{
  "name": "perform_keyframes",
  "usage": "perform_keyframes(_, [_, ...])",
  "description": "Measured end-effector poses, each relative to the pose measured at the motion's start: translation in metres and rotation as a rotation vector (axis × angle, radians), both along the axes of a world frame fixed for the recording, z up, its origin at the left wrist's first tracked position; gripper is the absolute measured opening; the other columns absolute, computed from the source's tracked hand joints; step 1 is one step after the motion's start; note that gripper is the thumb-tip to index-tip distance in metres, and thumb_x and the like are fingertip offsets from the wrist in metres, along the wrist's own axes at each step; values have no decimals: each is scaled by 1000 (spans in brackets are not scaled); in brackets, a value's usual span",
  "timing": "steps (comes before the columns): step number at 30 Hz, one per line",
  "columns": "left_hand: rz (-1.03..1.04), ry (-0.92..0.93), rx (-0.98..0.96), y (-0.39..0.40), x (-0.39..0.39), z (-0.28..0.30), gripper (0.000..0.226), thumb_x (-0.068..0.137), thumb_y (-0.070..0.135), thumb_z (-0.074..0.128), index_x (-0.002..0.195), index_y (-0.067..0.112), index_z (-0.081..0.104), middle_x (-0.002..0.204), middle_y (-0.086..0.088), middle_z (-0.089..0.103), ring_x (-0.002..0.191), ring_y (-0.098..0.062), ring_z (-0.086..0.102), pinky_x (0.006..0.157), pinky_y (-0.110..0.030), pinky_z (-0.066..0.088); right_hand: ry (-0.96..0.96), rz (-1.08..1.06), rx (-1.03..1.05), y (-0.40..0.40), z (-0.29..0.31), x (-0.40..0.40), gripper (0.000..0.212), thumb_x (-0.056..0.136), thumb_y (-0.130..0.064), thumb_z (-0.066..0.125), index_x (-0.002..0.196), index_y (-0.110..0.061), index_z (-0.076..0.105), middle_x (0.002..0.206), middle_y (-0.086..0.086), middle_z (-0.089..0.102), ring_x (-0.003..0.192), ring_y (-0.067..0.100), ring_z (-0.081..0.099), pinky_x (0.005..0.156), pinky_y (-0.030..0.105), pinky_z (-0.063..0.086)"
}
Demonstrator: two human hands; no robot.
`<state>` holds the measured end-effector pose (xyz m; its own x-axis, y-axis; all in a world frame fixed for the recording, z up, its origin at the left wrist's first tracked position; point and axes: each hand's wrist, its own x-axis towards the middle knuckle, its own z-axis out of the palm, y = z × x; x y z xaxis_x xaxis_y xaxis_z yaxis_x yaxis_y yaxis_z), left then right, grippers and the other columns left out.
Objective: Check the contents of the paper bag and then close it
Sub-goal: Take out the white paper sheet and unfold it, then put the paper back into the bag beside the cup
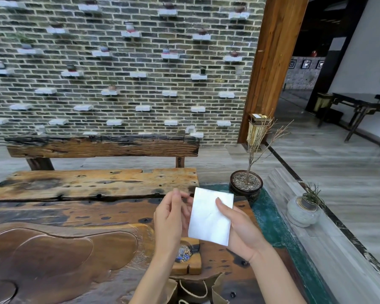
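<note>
A flat white paper packet (210, 216) is held up above the wooden table. My right hand (239, 229) grips its right edge, thumb across the front. My left hand (171, 213) is just left of the packet with fingers loosely curled near its top left corner; whether it touches the packet is unclear. A brown paper bag (193, 290) with twine handles stands open at the bottom edge, between my forearms, mostly cut off by the frame.
A small wooden block (190, 263) with a blue-patterned item (183, 253) lies under my left wrist. The carved wooden tea table (64, 238) stretches left. A wooden bench (97, 181), a potted bare tree (246, 183) and a teal trough (272, 222) lie beyond and right.
</note>
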<state>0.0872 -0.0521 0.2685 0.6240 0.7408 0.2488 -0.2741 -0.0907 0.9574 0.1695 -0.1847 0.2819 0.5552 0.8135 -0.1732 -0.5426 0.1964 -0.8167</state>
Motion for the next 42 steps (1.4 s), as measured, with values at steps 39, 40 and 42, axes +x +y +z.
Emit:
perform_keyframes(39, [-344,971,275,28,-66,-200,72,78,-12,51,140,26,50,137,0,43,109,-30,59,106,-37,45,-41,246,-948,-42,-168,6,33,99,-31,55,125,-11,55,103,8,78,99,28,74,91,46,58])
perform_keyframes(40, [-358,983,253,29,-66,-200,75,78,-13,52,142,26,47,145,1,38,116,-34,57,107,-37,44,-98,294,-985,-39,-168,4,35,98,-36,55,125,-14,55,103,4,79,100,26,73,94,46,56])
perform_keyframes(42, [-373,998,202,31,-68,-200,80,77,-13,55,145,27,43,154,4,31,124,-37,53,108,-39,44,-213,410,-1046,-31,-168,0,42,93,-47,54,125,-19,54,106,-2,77,103,20,71,96,43,55])
